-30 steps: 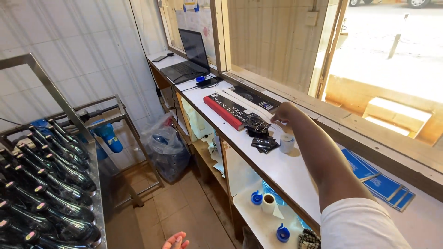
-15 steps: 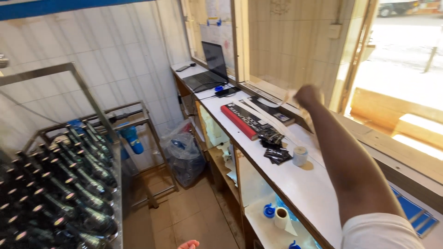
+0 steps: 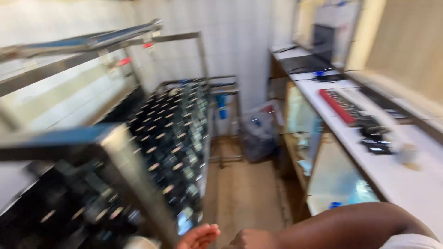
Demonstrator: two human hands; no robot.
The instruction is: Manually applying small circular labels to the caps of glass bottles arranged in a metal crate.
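Fingers of left hand (image 3: 198, 236) spread loose, right hand (image 3: 253, 240) grip unclear in blur, near bottle rack (image 3: 170, 138)

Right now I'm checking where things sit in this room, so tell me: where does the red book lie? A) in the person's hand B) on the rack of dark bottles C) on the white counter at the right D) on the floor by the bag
C: the red book lies flat on the white counter at the right, away from the bottle rack and both hands.
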